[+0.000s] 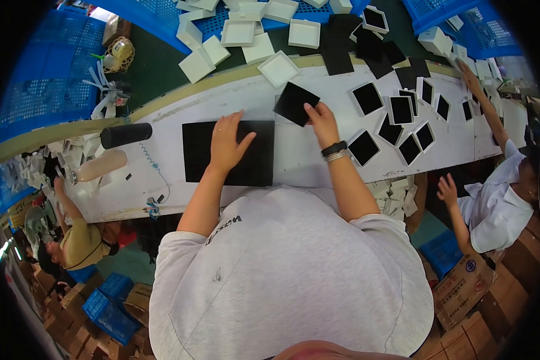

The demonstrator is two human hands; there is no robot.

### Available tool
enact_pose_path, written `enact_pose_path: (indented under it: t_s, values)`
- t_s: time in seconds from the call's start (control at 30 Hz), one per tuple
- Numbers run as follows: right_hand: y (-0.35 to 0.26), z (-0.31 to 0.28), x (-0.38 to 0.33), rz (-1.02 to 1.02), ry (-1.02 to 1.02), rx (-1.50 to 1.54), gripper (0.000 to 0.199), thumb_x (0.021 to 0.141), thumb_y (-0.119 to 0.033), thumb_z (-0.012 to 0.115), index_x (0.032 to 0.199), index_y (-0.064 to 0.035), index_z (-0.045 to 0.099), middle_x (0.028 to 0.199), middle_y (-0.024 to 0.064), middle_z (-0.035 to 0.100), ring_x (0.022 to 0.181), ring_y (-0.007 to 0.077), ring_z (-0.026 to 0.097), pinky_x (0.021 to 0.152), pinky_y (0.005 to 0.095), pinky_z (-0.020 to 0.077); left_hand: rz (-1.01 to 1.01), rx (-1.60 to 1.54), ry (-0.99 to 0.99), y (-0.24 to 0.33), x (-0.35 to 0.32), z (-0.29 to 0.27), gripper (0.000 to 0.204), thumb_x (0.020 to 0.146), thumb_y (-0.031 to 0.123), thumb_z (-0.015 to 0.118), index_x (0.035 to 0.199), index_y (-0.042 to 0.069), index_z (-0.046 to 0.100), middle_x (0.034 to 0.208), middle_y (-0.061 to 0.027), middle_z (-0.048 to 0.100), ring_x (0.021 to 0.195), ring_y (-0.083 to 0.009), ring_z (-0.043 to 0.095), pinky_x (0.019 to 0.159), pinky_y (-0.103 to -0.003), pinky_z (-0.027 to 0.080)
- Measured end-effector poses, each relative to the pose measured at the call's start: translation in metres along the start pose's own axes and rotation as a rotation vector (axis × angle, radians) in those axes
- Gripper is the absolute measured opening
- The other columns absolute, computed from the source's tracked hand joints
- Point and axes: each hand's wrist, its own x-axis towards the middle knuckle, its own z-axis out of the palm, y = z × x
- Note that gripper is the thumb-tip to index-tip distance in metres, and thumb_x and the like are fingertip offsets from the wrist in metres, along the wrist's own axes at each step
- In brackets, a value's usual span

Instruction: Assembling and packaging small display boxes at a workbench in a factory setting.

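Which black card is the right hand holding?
The black card nearest the black mat: the right hand grips its edge. Other cards lie loose or in white boxes.

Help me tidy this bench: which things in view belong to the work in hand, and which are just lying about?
Likely part of the work:
- black square piece, in the right hand
- dark rectangular pad, under the left hand
- white open boxes

Seemingly just lying about:
- black cylinder
- beige bottle
- coiled blue cord
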Motion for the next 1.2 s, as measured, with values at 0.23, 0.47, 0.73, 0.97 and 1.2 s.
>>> enact_pose_path:
  t_s: [0.23,0.47,0.73,0.97,1.2]
  values:
    - [0.017,-0.009,0.021,-0.088,-0.066,-0.694,0.032,0.082,-0.028,0.071,0.091,0.0003,0.059,0.068,0.0083,0.056,0.058,0.0216,0.053,0.059,0.0318,0.0468,0.106,0.125,-0.069,0.037,0.059,0.006,0.093,0.063,0.045,0.081,0.137,0.006,0.040,0.132,-0.0142,0.049,0.127,-0.0308,0.043,0.109,-0.052,0.026]
    - [0.020,0.019,0.015,-0.234,0.217,-0.790,0.038,0.079,-0.023,0.073,0.110,-0.0064,0.059,0.080,0.0108,0.058,0.070,0.0278,0.058,0.064,0.0382,0.0473,-0.312,0.123,-0.770,0.047,0.113,0.053,0.114,0.055,0.040,0.086,0.146,0.007,0.026,0.132,-0.0210,0.048,0.116,-0.0356,0.054,0.097,-0.044,0.044]
    - [0.068,-0.007,0.020,-0.044,0.243,-0.263,0.027,0.086,-0.015,0.065,0.110,-0.0055,0.057,0.086,0.0054,0.061,0.075,0.0148,0.059,0.063,0.0291,0.0484,0.028,0.389,-0.573,0.054,0.112,0.062,0.107,0.056,0.023,0.087,0.146,0.018,0.030,0.137,-0.0140,0.045,0.125,-0.0337,0.047,0.095,-0.041,0.047]
    - [0.055,-0.007,0.016,0.055,0.162,0.191,0.021,0.094,-0.007,0.054,0.114,-0.0030,0.055,0.105,0.0048,0.060,0.089,0.0142,0.061,0.082,0.0281,0.0524,0.274,0.304,-0.574,0.033,0.118,0.099,0.088,0.061,0.012,0.078,0.139,0.008,0.037,0.135,-0.0117,0.045,0.129,-0.0336,0.040,0.097,-0.047,0.045]
    - [0.051,-0.016,0.009,0.011,0.078,0.323,0.034,0.094,-0.013,0.055,0.127,-0.0029,0.051,0.122,0.0075,0.056,0.103,0.0178,0.058,0.090,0.0325,0.0504,0.431,0.453,-0.708,0.054,0.140,0.075,0.077,0.063,0.018,0.076,0.131,0.004,0.043,0.119,-0.0117,0.051,0.111,-0.0316,0.050,0.086,-0.040,0.048]
